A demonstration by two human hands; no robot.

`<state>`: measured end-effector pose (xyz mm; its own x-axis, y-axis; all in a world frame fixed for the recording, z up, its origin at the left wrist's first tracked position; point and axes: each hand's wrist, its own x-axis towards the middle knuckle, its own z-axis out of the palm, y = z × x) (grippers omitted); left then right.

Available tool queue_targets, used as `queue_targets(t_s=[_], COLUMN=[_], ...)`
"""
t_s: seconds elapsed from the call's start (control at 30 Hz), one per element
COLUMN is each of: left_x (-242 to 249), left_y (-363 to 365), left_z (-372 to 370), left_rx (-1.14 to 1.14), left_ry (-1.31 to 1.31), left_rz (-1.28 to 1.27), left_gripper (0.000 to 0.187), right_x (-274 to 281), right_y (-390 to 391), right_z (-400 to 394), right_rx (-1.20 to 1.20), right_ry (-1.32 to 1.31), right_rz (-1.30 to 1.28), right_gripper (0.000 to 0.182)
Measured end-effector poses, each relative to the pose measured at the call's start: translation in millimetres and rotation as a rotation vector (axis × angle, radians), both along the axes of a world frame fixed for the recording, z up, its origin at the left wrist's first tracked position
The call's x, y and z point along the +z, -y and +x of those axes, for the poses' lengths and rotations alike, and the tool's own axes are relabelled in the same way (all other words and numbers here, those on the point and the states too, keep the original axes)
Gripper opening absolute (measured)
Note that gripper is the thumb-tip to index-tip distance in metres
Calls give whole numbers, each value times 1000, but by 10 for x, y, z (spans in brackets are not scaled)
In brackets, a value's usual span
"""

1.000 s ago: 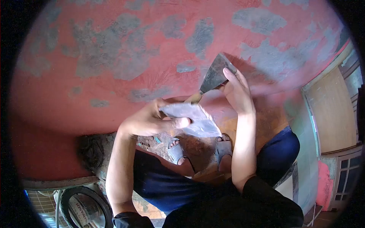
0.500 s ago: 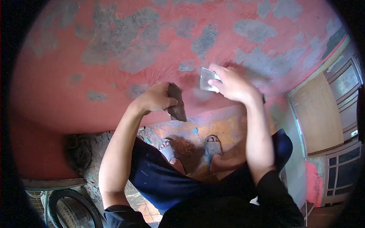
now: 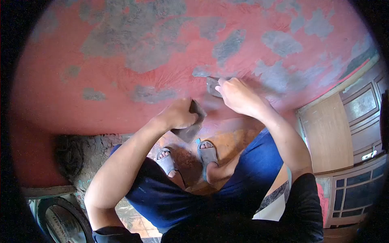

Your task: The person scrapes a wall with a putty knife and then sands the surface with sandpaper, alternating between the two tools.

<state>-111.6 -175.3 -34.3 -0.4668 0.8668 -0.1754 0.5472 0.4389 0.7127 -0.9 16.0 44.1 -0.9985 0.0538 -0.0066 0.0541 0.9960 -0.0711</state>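
The fingers of your right hand (image 3: 236,95) were clamped on a grey flat blade (image 3: 212,87) at the red wall (image 3: 121,115), just below a small grey patch (image 3: 200,71). Your left hand's (image 3: 177,115) fingers gripped a dark flat blade (image 3: 189,133), lower down, near your sandals (image 3: 208,155) in view.

Dk flat plate (image 3: 188,133) tilted in L fingers (image 3: 192,118), gry flat blade (image 3: 212,86) in R fingers (image 3: 223,86) nr patchy red wall (image 3: 121,83).

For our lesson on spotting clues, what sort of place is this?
Probably a home under repair: a red wall has rough grey patches, a panelled door stands at the right, and a tyre shows at lower left.
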Motion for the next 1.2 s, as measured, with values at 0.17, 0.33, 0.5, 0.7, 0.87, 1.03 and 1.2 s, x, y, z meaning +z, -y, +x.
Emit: queue_targets(t_s=[0.17,0.33,0.5,0.7,0.87,1.03,1.2], left_x=[-438,-874,-1032,-1097,-1094,-1106,-1208], left_y=[-120,-288,-688,-1051,-1159,-1062,-1293], left_z=[27,-207,65,599,669,532,656], left_rx=[15,-141,37,-148,-193,51,15], left_ry=[-105,112,612,1435,1502,1746,1542], left_rz=[-78,-65,207,1114,1308,1315,1391], left_gripper=[48,31,34,21,20,33,41], right_x=[-238,-244,-294,17,-17,-104,-109], right_y=[-152,-151,-198,47,105,77,38], right_z=[-36,-29,5,9,-7,-43,-92], right_rx=[123,-28,-16,-188,-210,-218,-233], right_ry=[-104,112,57,161,81,78,117], right_rz=[-52,-353,-436,-594,-513,-486,-488], right_gripper=[27,30,30,32,31,31,32])
